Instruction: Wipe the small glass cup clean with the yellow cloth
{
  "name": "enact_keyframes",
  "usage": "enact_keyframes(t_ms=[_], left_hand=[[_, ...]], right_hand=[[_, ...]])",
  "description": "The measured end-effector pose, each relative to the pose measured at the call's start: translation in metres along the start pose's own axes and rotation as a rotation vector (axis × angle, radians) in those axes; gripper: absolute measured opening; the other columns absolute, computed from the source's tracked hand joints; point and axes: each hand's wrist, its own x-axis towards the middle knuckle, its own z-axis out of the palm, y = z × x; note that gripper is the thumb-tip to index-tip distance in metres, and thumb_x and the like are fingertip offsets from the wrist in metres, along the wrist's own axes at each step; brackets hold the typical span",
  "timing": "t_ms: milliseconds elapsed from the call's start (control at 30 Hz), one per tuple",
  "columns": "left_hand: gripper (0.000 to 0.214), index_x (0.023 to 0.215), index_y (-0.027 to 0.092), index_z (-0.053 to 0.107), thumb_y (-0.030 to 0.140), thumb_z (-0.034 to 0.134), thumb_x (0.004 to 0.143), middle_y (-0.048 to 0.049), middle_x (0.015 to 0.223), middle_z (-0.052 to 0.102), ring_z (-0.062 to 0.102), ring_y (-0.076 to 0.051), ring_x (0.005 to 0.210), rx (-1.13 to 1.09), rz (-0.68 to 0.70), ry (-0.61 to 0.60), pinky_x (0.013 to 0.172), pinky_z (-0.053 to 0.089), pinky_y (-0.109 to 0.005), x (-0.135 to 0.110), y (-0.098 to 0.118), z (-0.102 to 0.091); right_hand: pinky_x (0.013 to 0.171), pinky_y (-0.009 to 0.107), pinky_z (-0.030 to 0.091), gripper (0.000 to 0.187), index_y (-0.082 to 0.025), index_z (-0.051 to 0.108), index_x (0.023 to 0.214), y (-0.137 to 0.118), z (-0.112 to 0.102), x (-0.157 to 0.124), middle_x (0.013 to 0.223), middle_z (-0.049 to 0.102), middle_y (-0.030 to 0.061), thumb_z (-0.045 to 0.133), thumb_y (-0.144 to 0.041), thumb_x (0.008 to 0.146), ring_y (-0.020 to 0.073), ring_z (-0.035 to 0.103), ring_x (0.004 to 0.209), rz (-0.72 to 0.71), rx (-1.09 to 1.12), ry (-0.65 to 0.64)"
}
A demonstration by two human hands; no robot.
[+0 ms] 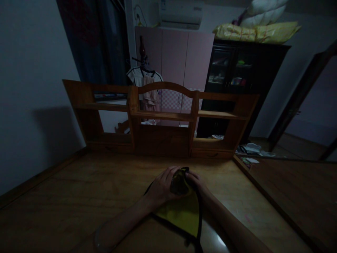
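A yellow cloth [183, 216] with black edging lies spread in front of me on the wooden surface, its lower corner pointing towards me. My left hand [163, 184] is closed around a dark, glassy, rounded thing [179, 183], through which some yellow shows. Its exact kind is too dim to tell. The fingers of my right hand [197, 181] pinch the cloth's black-edged upper part, right beside the glassy thing. Part of the cloth is hidden under my left hand and forearm. A clear band circles my left wrist.
A wooden shelf unit [163, 117] with open compartments stands along the far edge of the wooden surface [113, 186]. A raised wooden rail [265, 189] borders the right side, and a white wall [39, 105] the left. Pink cupboards [173, 56] and a dark cabinet [244, 70] stand behind.
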Motion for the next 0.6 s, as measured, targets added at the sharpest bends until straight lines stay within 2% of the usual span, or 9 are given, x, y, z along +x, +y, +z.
enact_keyframes(t_ms=[133, 400, 500, 600], left_hand=[[0.086, 0.138, 0.019, 0.033, 0.056, 0.073, 0.072, -0.0128, 0.131, 0.051, 0.051, -0.027, 0.121, 0.008, -0.011, -0.001, 0.102, 0.046, -0.043, -0.0002, 0.0006, -0.0014], [0.088, 0.139, 0.020, 0.033, 0.059, 0.073, 0.071, -0.0132, 0.130, 0.053, 0.053, -0.029, 0.119, 0.047, 0.003, 0.002, 0.103, 0.046, -0.045, 0.0004, -0.0001, -0.0019], [0.087, 0.140, 0.019, 0.033, 0.057, 0.072, 0.072, -0.0141, 0.130, 0.053, 0.053, -0.030, 0.120, 0.102, 0.021, 0.032, 0.104, 0.044, -0.047, -0.0010, -0.0006, -0.0015], [0.086, 0.140, 0.018, 0.033, 0.056, 0.072, 0.073, -0.0146, 0.130, 0.053, 0.053, -0.031, 0.120, 0.139, 0.014, 0.062, 0.103, 0.045, -0.047, -0.0027, -0.0014, -0.0013]], right_hand=[[0.081, 0.034, 0.048, 0.035, -0.017, 0.073, 0.097, -0.0038, 0.0023, -0.0008, 0.094, 0.073, 0.0071, 0.073, -0.044, 0.075, 0.0237, 0.065, 0.087, 0.004, -0.022, -0.027], [0.076, 0.031, 0.048, 0.032, -0.017, 0.074, 0.093, -0.0008, 0.0000, 0.0001, 0.089, 0.074, 0.0049, 0.075, -0.040, 0.071, 0.0215, 0.065, 0.082, 0.043, -0.016, 0.022], [0.072, 0.030, 0.048, 0.030, -0.017, 0.074, 0.089, 0.0016, -0.0010, -0.0018, 0.084, 0.074, 0.0044, 0.076, -0.040, 0.070, 0.0211, 0.066, 0.079, 0.081, 0.017, 0.082], [0.076, 0.031, 0.049, 0.030, -0.019, 0.074, 0.092, 0.0011, -0.0009, -0.0053, 0.091, 0.074, 0.0049, 0.077, -0.037, 0.068, 0.0227, 0.066, 0.086, 0.094, 0.061, 0.129]])
